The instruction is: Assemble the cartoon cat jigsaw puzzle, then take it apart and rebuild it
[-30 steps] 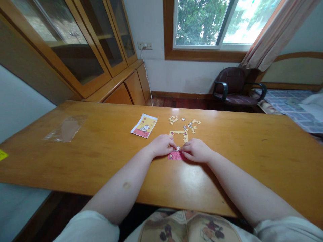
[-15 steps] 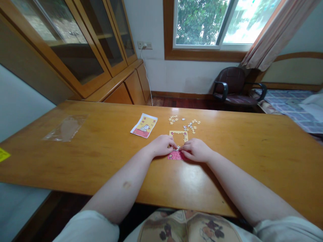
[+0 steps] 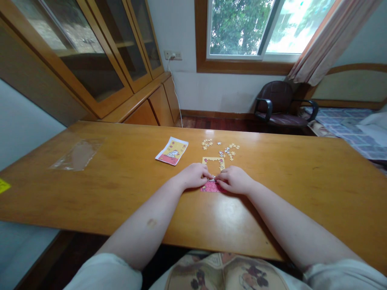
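Note:
A partly joined jigsaw puzzle (image 3: 209, 187) lies flat before me, pink along its near side with a yellow border around a gap showing the tabletop. My left hand (image 3: 193, 176) rests at the puzzle's left side, fingers curled inward and closed. From the right, my right hand (image 3: 237, 180) meets it, fingers bent together. Both sets of fingertips press on a small whitish puzzle piece (image 3: 213, 177) at the pink part's upper edge. The fingers cover much of that piece, so its fit is hidden.
Several loose puzzle pieces (image 3: 232, 146) lie scattered beyond the puzzle. A printed picture sheet (image 3: 173, 152) is to the left, with a clear plastic bag (image 3: 77, 155) farther left on the wooden table (image 3: 121, 177). An armchair (image 3: 276, 100) stands past the far edge.
Both hands stay at the same place on the puzzle, with only slight fingertip movement. The whole view has shifted very slightly.

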Demonstrator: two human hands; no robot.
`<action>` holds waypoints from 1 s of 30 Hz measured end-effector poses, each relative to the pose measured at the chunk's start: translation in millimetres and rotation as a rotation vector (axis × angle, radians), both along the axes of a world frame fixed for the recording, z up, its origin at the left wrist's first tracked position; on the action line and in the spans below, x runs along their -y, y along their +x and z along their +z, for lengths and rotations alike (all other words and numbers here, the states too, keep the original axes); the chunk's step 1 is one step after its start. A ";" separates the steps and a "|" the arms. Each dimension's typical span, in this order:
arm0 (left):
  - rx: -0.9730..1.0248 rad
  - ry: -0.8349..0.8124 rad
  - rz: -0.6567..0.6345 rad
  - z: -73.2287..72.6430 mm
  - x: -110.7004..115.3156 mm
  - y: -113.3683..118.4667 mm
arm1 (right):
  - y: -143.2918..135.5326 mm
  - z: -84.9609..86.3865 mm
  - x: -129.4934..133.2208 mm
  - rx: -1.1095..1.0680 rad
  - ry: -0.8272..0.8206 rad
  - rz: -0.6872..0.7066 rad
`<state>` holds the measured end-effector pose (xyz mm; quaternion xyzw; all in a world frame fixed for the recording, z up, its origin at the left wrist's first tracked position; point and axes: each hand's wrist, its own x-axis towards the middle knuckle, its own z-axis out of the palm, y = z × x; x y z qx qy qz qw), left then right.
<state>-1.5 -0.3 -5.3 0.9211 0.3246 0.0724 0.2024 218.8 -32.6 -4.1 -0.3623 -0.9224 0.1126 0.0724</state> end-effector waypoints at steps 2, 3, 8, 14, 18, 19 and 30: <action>0.011 -0.011 0.010 0.5 0.7 0.7 | 0.1 -1.3 -1.3 -0.018 0.005 -0.015; 0.029 -0.018 0.025 0.6 1.0 1.1 | 0.6 -2.3 -2.7 -0.035 0.016 -0.044; 0.149 -0.020 0.151 -0.2 0.5 1.2 | 9.4 -10.8 -16.8 -0.054 0.173 -0.407; 0.187 0.019 0.208 -2.8 -2.4 1.0 | 15.9 -24.0 -28.0 0.079 0.217 -0.605; 0.200 0.019 0.215 -1.1 -1.9 1.9 | 17.8 -29.2 -31.1 0.072 0.209 -0.629; 0.204 0.019 0.218 -0.4 -1.7 2.0 | 19.2 -30.4 -32.3 0.053 0.207 -0.639; 0.226 0.034 0.221 0.1 -1.9 1.1 | 24.0 -29.1 -34.7 0.039 0.180 -0.614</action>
